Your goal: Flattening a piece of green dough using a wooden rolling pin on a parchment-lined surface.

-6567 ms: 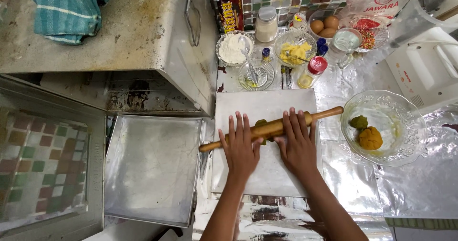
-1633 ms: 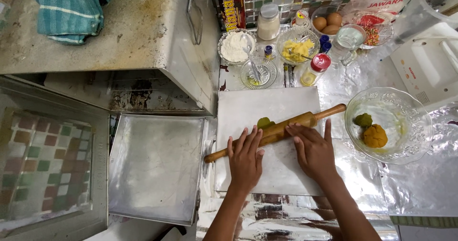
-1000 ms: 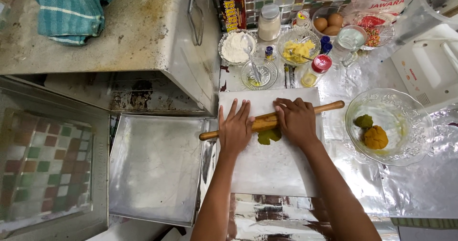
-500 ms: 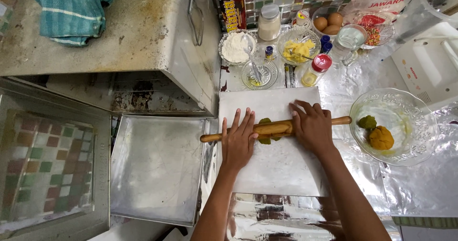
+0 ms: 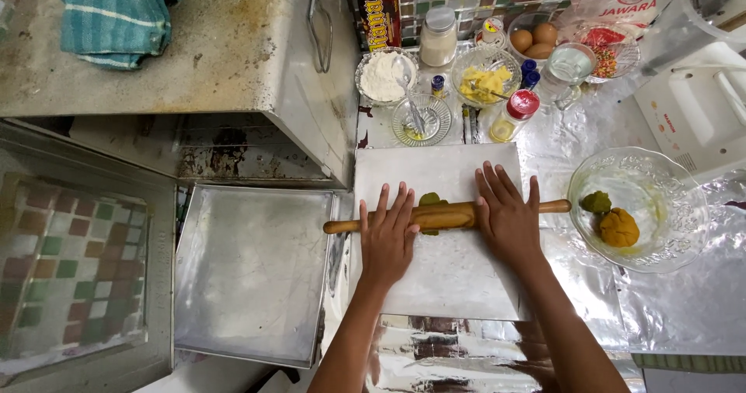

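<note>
A wooden rolling pin (image 5: 447, 215) lies across a white board (image 5: 443, 261) on the foil-covered counter. My left hand (image 5: 386, 237) rests flat on the pin's left part, fingers spread. My right hand (image 5: 507, 214) presses flat on its right part. A small piece of green dough (image 5: 429, 200) shows under the pin between the two hands. To the right a glass bowl (image 5: 668, 241) holds a green dough ball (image 5: 596, 202) and an orange dough ball (image 5: 618, 227).
An empty metal baking tray (image 5: 252, 272) lies left of the board, in front of an open metal oven (image 5: 233, 66). Behind the board stand a bowl of flour (image 5: 382, 76), a bowl of butter (image 5: 483, 82), eggs (image 5: 535, 41), small bottles and a glass of water (image 5: 569, 66).
Both hands have rolled the pin back and forth over the green dough; since half a second ago the pin has come slightly towards me and the hands sit flatter on it.
</note>
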